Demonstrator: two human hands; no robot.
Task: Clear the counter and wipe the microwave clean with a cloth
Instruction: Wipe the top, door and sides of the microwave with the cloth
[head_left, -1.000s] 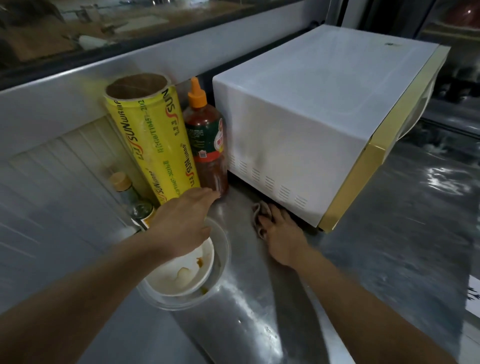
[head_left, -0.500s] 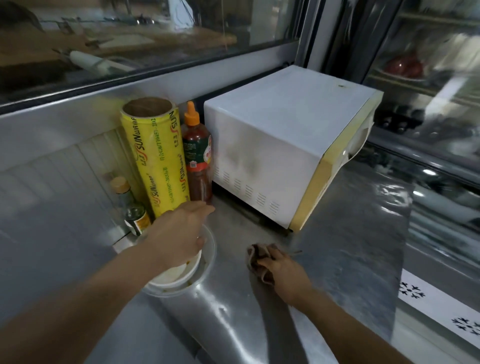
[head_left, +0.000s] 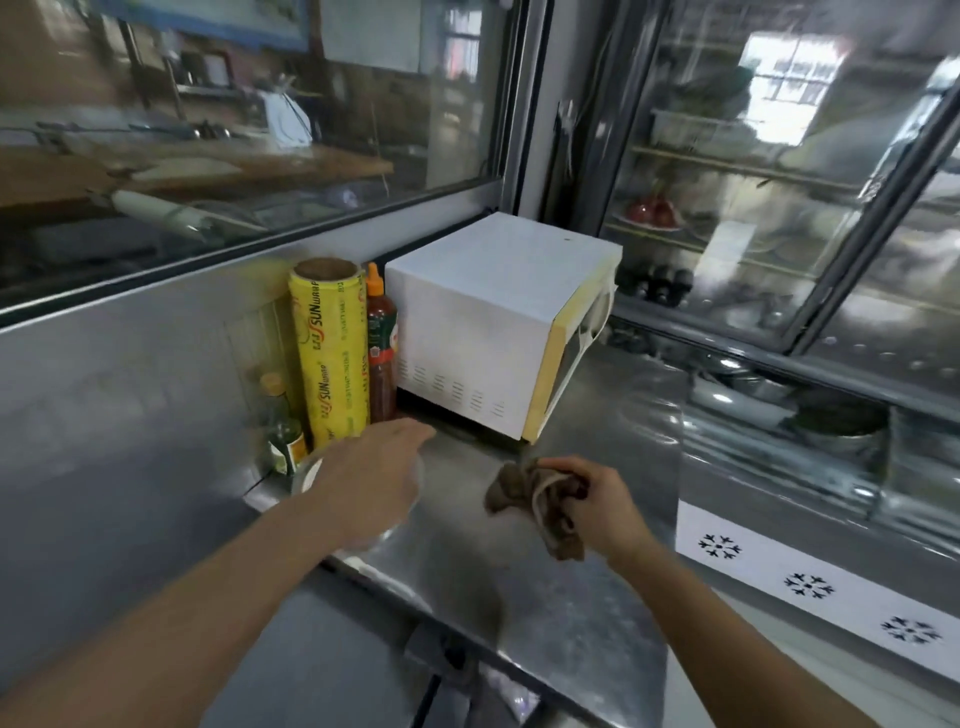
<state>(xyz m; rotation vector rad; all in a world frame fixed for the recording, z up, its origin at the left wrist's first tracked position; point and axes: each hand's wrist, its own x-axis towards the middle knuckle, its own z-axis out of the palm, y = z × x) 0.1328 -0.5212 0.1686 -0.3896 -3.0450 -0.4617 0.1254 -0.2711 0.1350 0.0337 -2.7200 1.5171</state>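
A white microwave (head_left: 483, 332) with a yellowish front frame stands on the steel counter (head_left: 519, 587), its side panel facing me. My right hand (head_left: 597, 499) grips a crumpled brown cloth (head_left: 535, 499), lifted just above the counter in front of the microwave's near corner. My left hand (head_left: 371, 478) hovers with fingers extended over a clear bowl (head_left: 306, 475) that it mostly hides. A yellow roll of cling wrap (head_left: 330, 353), a red sauce bottle (head_left: 382, 348) with an orange cap and a small green bottle (head_left: 283, 431) stand left of the microwave.
A glass window runs behind the counter. To the right is a glass-doored display fridge (head_left: 779, 208) with items inside. A white strip with snowflake marks (head_left: 810, 582) lies along the lower right edge. The counter edge drops off near me.
My right hand pulled the cloth back from under the microwave and lifted it off the counter. The view pulled back and rose. My left hand stayed over the bowl.
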